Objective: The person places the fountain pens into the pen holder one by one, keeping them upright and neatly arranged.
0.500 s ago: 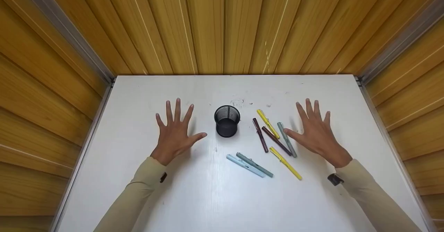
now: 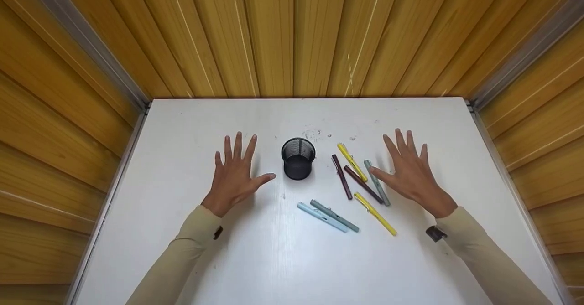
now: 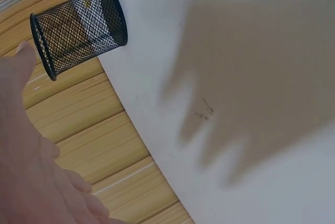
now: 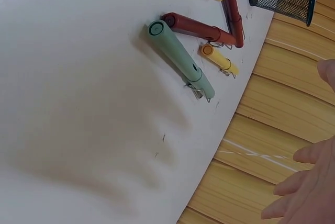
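My left hand (image 2: 233,179) is held above the table with its fingers spread, to the left of a black mesh pen cup (image 2: 298,159). The cup stands upright, and nothing shows inside it. On the other side my right hand (image 2: 413,175) hovers, fingers also spread, its thumb over a grey-green pen (image 2: 378,184). Near that pen lie two dark red pens (image 2: 363,184) and a yellow pen (image 2: 352,162). Closer to me are a second yellow pen (image 2: 375,214), a light blue pen (image 2: 322,217) and another grey-green pen (image 2: 335,216). Neither hand holds anything.
The white table (image 2: 273,264) ends at a yellow wood-panelled wall (image 2: 273,36) behind, with similar panels on both sides. Small dark marks (image 2: 313,134) dot the surface behind the cup.
Both hands have shifted slightly inward, the left to the right and the right to the left. The cup and pens have stayed where they were.
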Tool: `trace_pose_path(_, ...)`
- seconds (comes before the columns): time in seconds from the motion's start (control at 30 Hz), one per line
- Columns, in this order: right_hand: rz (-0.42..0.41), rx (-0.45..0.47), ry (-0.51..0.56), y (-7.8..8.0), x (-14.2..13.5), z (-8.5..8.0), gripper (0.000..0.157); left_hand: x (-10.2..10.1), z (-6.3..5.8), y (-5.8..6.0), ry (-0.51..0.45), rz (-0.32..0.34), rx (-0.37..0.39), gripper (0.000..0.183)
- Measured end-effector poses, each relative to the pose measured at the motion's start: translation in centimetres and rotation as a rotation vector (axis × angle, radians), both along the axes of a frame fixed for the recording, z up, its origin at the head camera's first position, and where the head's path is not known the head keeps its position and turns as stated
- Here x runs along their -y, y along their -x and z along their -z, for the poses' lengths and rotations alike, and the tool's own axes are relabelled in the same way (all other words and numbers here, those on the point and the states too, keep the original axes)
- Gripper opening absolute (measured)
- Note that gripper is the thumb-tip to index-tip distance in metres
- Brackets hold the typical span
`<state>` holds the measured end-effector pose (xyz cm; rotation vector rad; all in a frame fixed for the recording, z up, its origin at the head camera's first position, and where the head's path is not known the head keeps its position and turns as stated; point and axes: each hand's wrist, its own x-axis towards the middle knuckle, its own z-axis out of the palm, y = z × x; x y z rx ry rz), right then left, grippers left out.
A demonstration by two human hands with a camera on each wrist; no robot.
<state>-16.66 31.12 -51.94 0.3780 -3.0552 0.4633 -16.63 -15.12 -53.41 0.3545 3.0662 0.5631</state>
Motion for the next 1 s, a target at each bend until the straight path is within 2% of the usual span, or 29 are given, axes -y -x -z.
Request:
trace_pose_path(0.2,0.001,-0.039,0.07,0.2,0.3,0.5,0.1,-0.3,0.1,0.2,-0.051,0.038,-0.045,0.112)
trace_pose_path(0.4,-0.01,-0.132,0.155,0.2,0.6,0.9,0.088,-0.8,0.9,0.2,-0.141,0.104,-0.123,0.1)
trace_pose_path(0.63,-0.012,-0.192,0.225,0.3,0.9,1.6,0.075,-1.7,1.4,0.3,-0.176,0.137,-0.169,0.095)
trace_pose_path(0.83,-0.004,-0.2,0.274,0.5,1.1,2.2,0.068,-2.4,1.7,0.4,-0.183,0.139,-0.173,0.093)
trace_pose_path(1.0,0.01,-0.172,0.277,0.7,1.5,2.6,0.064,-3.0,2.0,0.4,-0.231,0.13,-0.159,0.093)
